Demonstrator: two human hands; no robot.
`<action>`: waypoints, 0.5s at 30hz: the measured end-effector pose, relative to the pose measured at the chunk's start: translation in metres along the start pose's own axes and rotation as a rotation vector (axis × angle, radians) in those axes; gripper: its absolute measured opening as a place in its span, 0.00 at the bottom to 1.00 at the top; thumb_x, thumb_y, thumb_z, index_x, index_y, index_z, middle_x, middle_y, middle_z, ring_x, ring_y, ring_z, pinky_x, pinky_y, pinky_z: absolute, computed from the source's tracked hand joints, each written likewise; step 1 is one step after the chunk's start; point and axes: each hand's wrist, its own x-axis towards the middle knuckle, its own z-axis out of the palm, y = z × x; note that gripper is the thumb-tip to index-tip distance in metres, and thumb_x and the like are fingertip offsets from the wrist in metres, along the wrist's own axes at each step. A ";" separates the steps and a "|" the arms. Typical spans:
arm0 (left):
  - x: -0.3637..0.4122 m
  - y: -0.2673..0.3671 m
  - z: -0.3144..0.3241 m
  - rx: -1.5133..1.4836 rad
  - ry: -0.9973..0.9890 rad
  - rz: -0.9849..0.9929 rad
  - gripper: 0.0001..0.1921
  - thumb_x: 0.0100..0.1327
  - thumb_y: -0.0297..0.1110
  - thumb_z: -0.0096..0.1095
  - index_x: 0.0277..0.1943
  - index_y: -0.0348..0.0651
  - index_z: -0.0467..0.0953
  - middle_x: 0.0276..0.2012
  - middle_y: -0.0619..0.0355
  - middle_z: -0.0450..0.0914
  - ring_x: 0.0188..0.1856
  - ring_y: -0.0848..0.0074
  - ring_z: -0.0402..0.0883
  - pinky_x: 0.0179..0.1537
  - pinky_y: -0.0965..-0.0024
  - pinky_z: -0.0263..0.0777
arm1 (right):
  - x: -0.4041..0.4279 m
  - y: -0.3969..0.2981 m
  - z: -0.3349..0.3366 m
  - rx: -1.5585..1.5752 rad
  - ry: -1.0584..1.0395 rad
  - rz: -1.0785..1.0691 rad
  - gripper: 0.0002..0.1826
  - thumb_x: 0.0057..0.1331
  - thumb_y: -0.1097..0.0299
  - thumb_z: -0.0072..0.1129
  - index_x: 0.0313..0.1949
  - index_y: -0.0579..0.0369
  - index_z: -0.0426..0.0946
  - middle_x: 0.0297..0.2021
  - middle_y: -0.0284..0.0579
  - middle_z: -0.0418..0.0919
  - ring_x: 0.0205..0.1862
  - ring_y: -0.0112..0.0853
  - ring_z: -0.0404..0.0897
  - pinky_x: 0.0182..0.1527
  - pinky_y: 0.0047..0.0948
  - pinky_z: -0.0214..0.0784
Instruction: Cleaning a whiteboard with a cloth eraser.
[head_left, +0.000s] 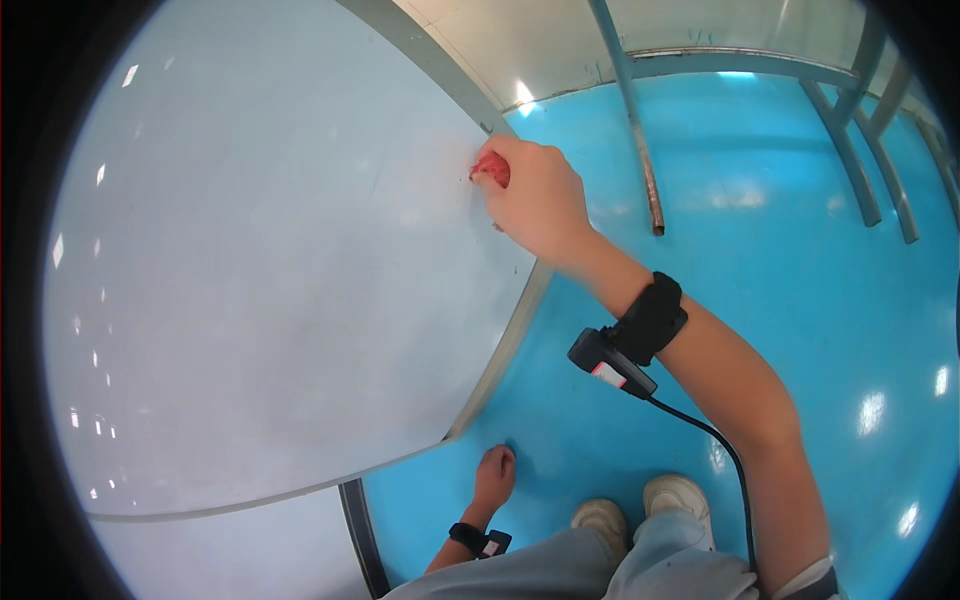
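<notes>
My right hand (536, 187) is closed around a crumpled red cloth or sponge (494, 169), only part of which shows between thumb and fingers. It presses close to the right-hand edge of a large, smooth white tabletop (300, 247) with a grey rim. Small dark specks lie on the white surface around the hand. Lower down, my left hand (496, 475) hangs over the floor beside the tabletop's near corner. Its fingers are loosely curled in, and nothing shows in them. Black straps with small devices circle both wrists; a cable runs from the right one.
A grey metal frame with legs (750, 64) stands beyond, on the glossy blue floor (750, 315), near a pale wall (675, 26). Another white surface (240, 544) with a dark edge bar (363, 536) adjoins at lower left. My shoes (675, 499) are below.
</notes>
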 end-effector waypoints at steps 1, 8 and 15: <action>0.001 -0.002 0.000 0.001 0.000 0.001 0.03 0.58 0.23 0.47 0.34 0.39 0.69 0.26 0.51 0.70 0.28 0.63 0.71 0.31 0.65 0.66 | 0.004 0.003 -0.001 0.001 0.001 0.000 0.05 0.58 0.67 0.59 0.32 0.53 0.78 0.24 0.41 0.80 0.18 0.32 0.79 0.30 0.28 0.71; 0.003 -0.008 -0.001 -0.037 -0.015 0.004 0.03 0.58 0.23 0.49 0.34 0.40 0.70 0.27 0.51 0.72 0.29 0.63 0.73 0.31 0.65 0.67 | -0.020 0.070 0.008 0.105 -0.104 0.120 0.06 0.59 0.69 0.58 0.32 0.59 0.75 0.21 0.40 0.78 0.18 0.29 0.79 0.24 0.27 0.69; -0.002 -0.003 -0.005 -0.055 -0.062 -0.017 0.03 0.57 0.22 0.51 0.34 0.39 0.71 0.30 0.51 0.74 0.31 0.62 0.74 0.33 0.65 0.69 | -0.063 0.106 0.009 0.322 -0.325 0.308 0.06 0.60 0.71 0.54 0.31 0.61 0.72 0.21 0.42 0.78 0.19 0.31 0.80 0.26 0.29 0.71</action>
